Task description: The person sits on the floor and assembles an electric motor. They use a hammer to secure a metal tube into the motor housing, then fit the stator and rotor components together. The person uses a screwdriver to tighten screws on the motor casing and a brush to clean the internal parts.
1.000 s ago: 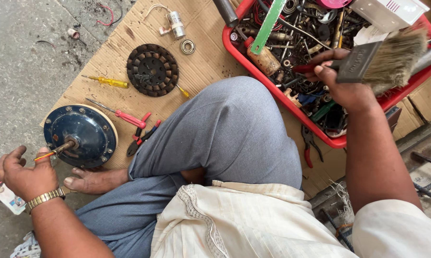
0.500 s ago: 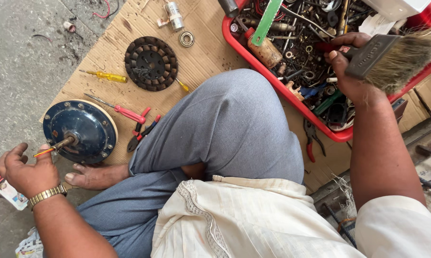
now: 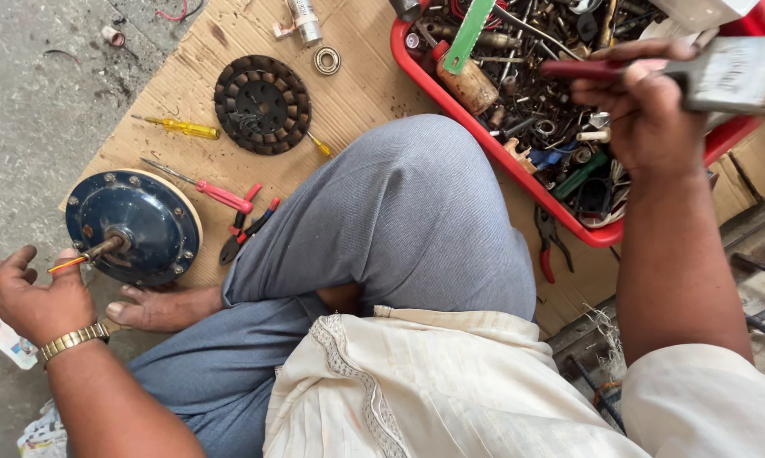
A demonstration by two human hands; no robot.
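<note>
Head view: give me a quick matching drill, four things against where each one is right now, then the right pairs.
Things:
1. paintbrush
2. blue motor housing
3. green-handled tool
4. yellow screwdriver

Places:
A. in the red tray of parts
B. on the cardboard, left of the black round winding
C. in the right hand
D. beside the left hand

Pairs: 1-C, 2-D, 3-A, 4-B
</note>
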